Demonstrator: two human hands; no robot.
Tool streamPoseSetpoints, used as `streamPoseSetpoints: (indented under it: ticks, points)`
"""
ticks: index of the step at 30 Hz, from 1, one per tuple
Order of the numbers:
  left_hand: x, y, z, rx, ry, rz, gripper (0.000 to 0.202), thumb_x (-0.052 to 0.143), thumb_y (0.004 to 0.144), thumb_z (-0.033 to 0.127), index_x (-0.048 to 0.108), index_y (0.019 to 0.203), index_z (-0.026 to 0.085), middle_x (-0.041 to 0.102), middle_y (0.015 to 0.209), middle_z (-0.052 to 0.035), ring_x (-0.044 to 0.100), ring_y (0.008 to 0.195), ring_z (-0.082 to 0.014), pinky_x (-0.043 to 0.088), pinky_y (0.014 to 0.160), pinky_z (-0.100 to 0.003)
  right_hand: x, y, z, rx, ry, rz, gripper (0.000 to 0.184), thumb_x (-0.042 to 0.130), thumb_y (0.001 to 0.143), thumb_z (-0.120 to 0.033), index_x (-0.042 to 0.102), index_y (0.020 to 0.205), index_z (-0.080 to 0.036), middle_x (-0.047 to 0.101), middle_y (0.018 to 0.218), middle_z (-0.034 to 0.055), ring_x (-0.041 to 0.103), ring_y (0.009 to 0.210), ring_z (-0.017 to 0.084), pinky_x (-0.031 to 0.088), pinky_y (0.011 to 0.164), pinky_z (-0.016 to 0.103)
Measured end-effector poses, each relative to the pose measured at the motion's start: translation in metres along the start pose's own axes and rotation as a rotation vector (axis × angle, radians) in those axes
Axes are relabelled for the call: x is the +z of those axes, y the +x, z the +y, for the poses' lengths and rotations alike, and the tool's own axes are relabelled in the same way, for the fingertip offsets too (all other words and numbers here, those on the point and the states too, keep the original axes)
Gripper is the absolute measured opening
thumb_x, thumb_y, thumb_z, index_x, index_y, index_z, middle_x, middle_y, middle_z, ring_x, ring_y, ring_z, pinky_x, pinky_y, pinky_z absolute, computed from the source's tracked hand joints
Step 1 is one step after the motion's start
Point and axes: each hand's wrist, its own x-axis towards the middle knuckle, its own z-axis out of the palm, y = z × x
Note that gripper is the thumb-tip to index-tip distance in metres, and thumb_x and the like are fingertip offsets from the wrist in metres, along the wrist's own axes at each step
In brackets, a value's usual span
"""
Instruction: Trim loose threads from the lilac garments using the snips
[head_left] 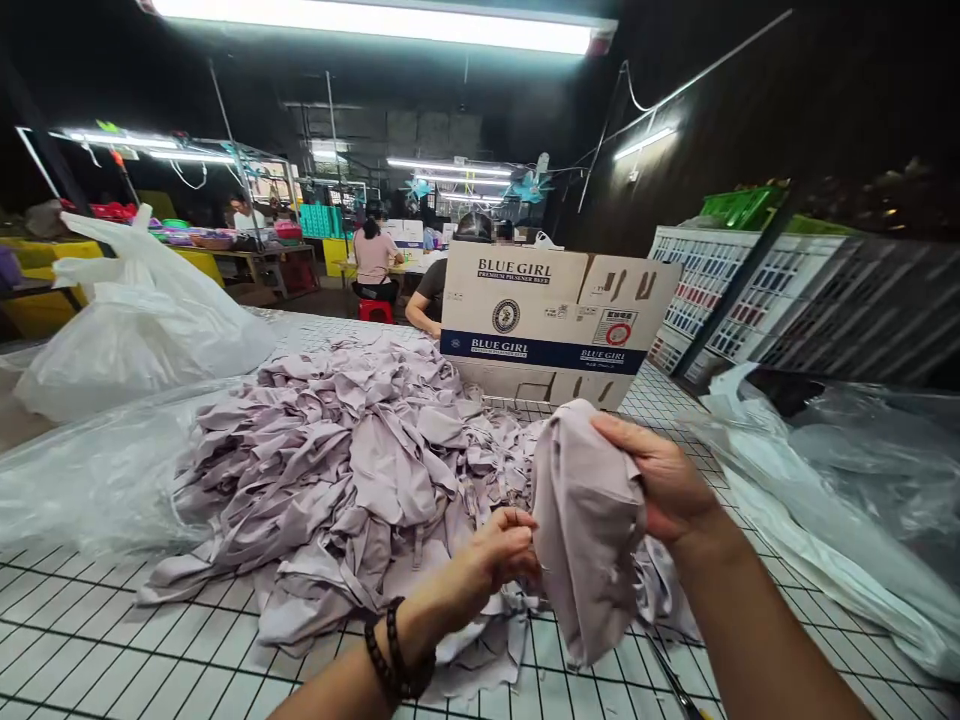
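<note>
My right hand [664, 480] grips the upper right edge of a mauve-grey fabric piece [589, 530], thumb in front, and holds it up above the table. At the cloth's left edge is my left hand [502, 550], its fingers curled and pinched, partly hidden by the fabric. Dark beaded bracelets [397, 650] circle my left wrist. A large heap of the same mauve-grey fabric [360, 450] lies to the left and behind the hands. Below my right forearm, a dark metal tool [671, 675] lies partly covered, its kind unclear.
A Blue Girl carton [555, 310] stands behind the heap on the grid-patterned table [97, 640]. Plastic bags lie left [142, 330] and right [810, 530]. White crates [720, 290] stand at the right. A person [427, 300] sits behind the carton; other people sit farther back.
</note>
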Motion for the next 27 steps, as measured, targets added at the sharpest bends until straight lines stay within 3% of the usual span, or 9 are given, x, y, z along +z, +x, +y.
streamPoseSetpoints:
  ticks: [4, 8, 12, 15, 17, 21, 23, 25, 27]
  points:
    - [0.009, -0.003, -0.020, -0.073, -0.159, 0.092, 0.062, 0.074, 0.067, 0.055, 0.054, 0.109, 0.015, 0.064, 0.091, -0.0059, 0.061, 0.079, -0.0175, 0.043, 0.075, -0.029, -0.004, -0.009, 0.024, 0.127, 0.068, 0.022, 0.014, 0.073, 0.069, -0.022, 0.068, 0.080, -0.016, 0.068, 0.068, -0.0006, 0.061, 0.058, 0.012, 0.050, 0.057, 0.021]
    - [0.013, -0.012, -0.012, -0.221, -0.432, 0.101, 0.063, 0.051, 0.080, 0.066, 0.060, 0.108, 0.010, 0.068, 0.096, -0.0118, 0.064, 0.085, -0.0206, 0.046, 0.079, -0.031, -0.003, -0.033, 0.030, 0.142, -0.250, -0.219, 0.013, 0.065, 0.076, -0.026, 0.068, 0.084, -0.017, 0.065, 0.070, -0.0006, 0.057, 0.058, 0.010, 0.043, 0.054, 0.020]
    - [0.013, -0.024, -0.009, -0.112, -0.372, 0.221, 0.026, 0.069, 0.079, 0.027, 0.066, 0.099, 0.011, 0.072, 0.089, -0.0082, 0.066, 0.075, -0.0177, 0.049, 0.072, -0.027, 0.004, -0.077, 0.048, 0.057, -1.062, -0.573, 0.016, 0.053, 0.079, -0.013, 0.067, 0.078, -0.020, 0.065, 0.071, -0.0002, 0.058, 0.064, 0.015, 0.039, 0.058, 0.025]
    - [0.011, -0.032, -0.014, -0.070, -0.307, 0.283, 0.020, 0.071, 0.073, 0.013, 0.068, 0.093, 0.012, 0.073, 0.085, -0.0069, 0.066, 0.070, -0.0155, 0.049, 0.069, -0.024, 0.002, -0.101, 0.067, 0.056, -1.348, -0.681, 0.012, 0.059, 0.075, -0.012, 0.067, 0.073, -0.021, 0.068, 0.074, 0.0007, 0.060, 0.068, 0.018, 0.037, 0.059, 0.026]
    - [0.008, -0.038, -0.019, -0.081, -0.292, 0.293, 0.018, 0.073, 0.073, 0.018, 0.068, 0.090, 0.014, 0.072, 0.081, -0.0051, 0.064, 0.066, -0.0140, 0.049, 0.064, -0.022, -0.004, -0.101, 0.075, 0.073, -1.281, -0.610, 0.008, 0.062, 0.077, -0.020, 0.069, 0.079, -0.022, 0.070, 0.080, 0.0020, 0.061, 0.074, 0.019, 0.040, 0.062, 0.027]
    - [0.008, -0.049, -0.023, 0.000, -0.193, 0.292, 0.020, 0.075, 0.073, 0.028, 0.070, 0.086, 0.014, 0.069, 0.079, -0.0030, 0.061, 0.071, -0.0129, 0.047, 0.069, -0.020, -0.020, -0.072, 0.081, 0.035, -0.978, -0.116, 0.019, 0.051, 0.085, -0.032, 0.066, 0.090, -0.021, 0.066, 0.085, 0.0033, 0.058, 0.074, 0.018, 0.043, 0.067, 0.029]
    - [0.010, -0.055, -0.019, -0.035, -0.091, 0.239, 0.026, 0.076, 0.072, 0.033, 0.070, 0.088, 0.013, 0.067, 0.077, -0.0028, 0.059, 0.070, -0.0127, 0.044, 0.068, -0.020, -0.025, -0.054, 0.087, 0.019, -0.781, 0.004, 0.020, 0.052, 0.082, -0.033, 0.064, 0.091, -0.020, 0.064, 0.091, 0.0041, 0.057, 0.083, 0.019, 0.043, 0.075, 0.031]
    - [0.013, -0.060, -0.014, -0.098, 0.033, 0.185, 0.031, 0.075, 0.073, 0.040, 0.070, 0.084, 0.012, 0.063, 0.071, -0.0009, 0.052, 0.064, -0.0101, 0.039, 0.062, -0.019, -0.025, -0.040, 0.099, 0.083, -0.560, -0.122, 0.024, 0.052, 0.079, -0.033, 0.064, 0.095, -0.020, 0.063, 0.098, 0.0050, 0.055, 0.096, 0.020, 0.040, 0.087, 0.032]
    - [0.013, -0.065, -0.008, -0.119, 0.157, 0.143, 0.037, 0.073, 0.074, 0.047, 0.069, 0.075, 0.011, 0.057, 0.065, 0.0013, 0.044, 0.058, -0.0073, 0.032, 0.056, -0.018, -0.022, -0.033, 0.113, 0.248, -0.375, -0.376, 0.031, 0.049, 0.078, -0.037, 0.065, 0.097, -0.018, 0.063, 0.095, 0.0053, 0.055, 0.092, 0.019, 0.040, 0.088, 0.033]
